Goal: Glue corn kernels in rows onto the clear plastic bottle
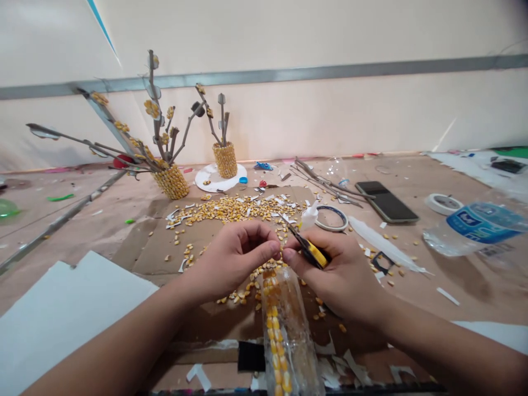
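My right hand (338,269) is closed around scissors (314,252) with yellow and black handles, their blades pointing up and left. Close beside it, my left hand (235,258) has thumb and fingertips pressed together; anything between them is too small to make out. Just below both hands lies a clear plastic bottle (295,330) with rows of yellow corn kernels stuck along its left side. Loose corn kernels (243,209) are spread over a brown cardboard sheet (144,247) beyond my hands. A white glue bottle (309,215) stands behind the scissors.
Two corn-covered pots (172,182) hold branches at the back left. At the right are a tape roll (331,218), a phone (386,201) and a water bottle (474,226). White card (74,324) lies at the left, and thin sticks (325,181) lie behind the phone.
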Action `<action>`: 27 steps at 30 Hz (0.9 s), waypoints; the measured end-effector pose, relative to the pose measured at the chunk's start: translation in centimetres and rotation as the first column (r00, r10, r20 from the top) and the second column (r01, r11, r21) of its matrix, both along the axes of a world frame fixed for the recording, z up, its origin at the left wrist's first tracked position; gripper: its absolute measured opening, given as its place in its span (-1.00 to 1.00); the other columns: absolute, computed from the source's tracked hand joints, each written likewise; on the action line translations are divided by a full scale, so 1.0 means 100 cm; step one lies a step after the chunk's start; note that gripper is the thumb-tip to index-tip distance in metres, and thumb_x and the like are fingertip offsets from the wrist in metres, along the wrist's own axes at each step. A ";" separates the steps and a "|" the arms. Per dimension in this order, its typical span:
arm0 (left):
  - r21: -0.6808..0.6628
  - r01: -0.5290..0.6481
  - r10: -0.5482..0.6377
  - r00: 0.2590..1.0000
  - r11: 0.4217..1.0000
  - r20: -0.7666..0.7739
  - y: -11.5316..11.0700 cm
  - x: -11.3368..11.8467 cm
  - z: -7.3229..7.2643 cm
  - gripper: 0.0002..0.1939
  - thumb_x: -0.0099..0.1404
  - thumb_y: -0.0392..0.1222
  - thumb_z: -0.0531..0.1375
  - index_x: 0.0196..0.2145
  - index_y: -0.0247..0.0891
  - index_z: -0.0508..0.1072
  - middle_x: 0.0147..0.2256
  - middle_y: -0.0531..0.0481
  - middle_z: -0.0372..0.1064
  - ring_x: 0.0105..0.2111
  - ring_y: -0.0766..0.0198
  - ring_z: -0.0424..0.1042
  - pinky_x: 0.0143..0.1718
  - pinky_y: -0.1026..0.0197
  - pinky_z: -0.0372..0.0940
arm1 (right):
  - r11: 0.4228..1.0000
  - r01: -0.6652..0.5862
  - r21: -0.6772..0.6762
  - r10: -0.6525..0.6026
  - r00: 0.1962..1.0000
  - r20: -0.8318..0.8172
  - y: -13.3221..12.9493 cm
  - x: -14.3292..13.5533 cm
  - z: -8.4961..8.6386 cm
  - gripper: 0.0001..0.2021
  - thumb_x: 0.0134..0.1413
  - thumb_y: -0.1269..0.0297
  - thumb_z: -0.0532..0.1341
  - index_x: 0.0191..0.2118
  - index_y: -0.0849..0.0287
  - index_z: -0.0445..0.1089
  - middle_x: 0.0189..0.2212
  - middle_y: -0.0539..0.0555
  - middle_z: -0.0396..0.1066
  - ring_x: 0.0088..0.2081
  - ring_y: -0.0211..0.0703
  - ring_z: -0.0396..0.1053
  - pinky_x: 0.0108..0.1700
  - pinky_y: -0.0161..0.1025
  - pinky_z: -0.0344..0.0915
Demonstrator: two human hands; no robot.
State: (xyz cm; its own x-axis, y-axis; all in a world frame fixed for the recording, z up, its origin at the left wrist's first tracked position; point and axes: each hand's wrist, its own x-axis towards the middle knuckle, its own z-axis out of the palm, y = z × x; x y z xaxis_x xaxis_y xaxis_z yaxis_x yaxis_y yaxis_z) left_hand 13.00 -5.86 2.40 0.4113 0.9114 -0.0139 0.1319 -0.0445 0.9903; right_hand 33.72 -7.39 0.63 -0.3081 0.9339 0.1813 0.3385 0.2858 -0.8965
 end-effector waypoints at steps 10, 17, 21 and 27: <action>0.177 -0.025 0.057 0.982 0.984 -0.180 -0.003 -0.002 0.000 -0.84 0.33 -0.13 0.37 -0.30 -0.29 0.66 -0.40 -0.04 0.59 -0.40 0.27 0.43 -0.34 0.23 0.30 | 1.000 0.006 0.006 -0.006 1.000 -0.001 0.001 -0.002 -0.001 -0.78 0.22 0.18 0.28 -0.44 0.08 0.36 -0.56 -0.07 0.22 -0.51 -0.23 0.15 -0.43 -0.25 0.12; -0.122 -0.038 0.059 0.983 0.992 0.173 -0.006 -0.005 0.002 -0.81 0.32 -0.13 0.38 -0.36 -0.28 0.51 -0.47 0.10 0.46 -0.51 0.42 0.29 -0.44 0.33 0.19 | 0.964 -0.009 0.267 -0.024 0.993 0.119 0.004 0.012 -0.008 -0.57 0.36 -0.09 0.20 -0.45 0.08 0.25 -0.57 -0.07 0.19 -0.52 -0.21 0.13 -0.41 -0.20 0.00; -0.179 -0.030 0.082 0.953 0.983 0.291 -0.007 -0.008 -0.002 -0.83 0.33 -0.15 0.39 -0.31 -0.29 0.53 -0.45 0.09 0.47 -0.49 0.42 0.31 -0.42 0.33 0.20 | 0.919 -0.063 0.389 -0.028 0.974 0.225 0.007 0.014 -0.010 -0.55 0.38 -0.09 0.17 -0.47 0.08 0.23 -0.58 -0.07 0.17 -0.54 -0.22 0.11 -0.40 -0.19 -0.06; -0.180 0.017 0.042 0.948 0.984 0.317 -0.008 -0.007 0.000 -0.82 0.35 -0.17 0.38 -0.34 -0.30 0.51 -0.48 0.12 0.41 -0.52 0.44 0.27 -0.44 0.34 0.19 | 0.872 -0.081 0.482 -0.069 0.956 0.284 0.007 0.009 -0.009 -0.48 0.45 -0.13 0.12 -0.48 0.10 0.22 -0.59 -0.08 0.16 -0.56 -0.25 0.12 -0.43 -0.21 -0.04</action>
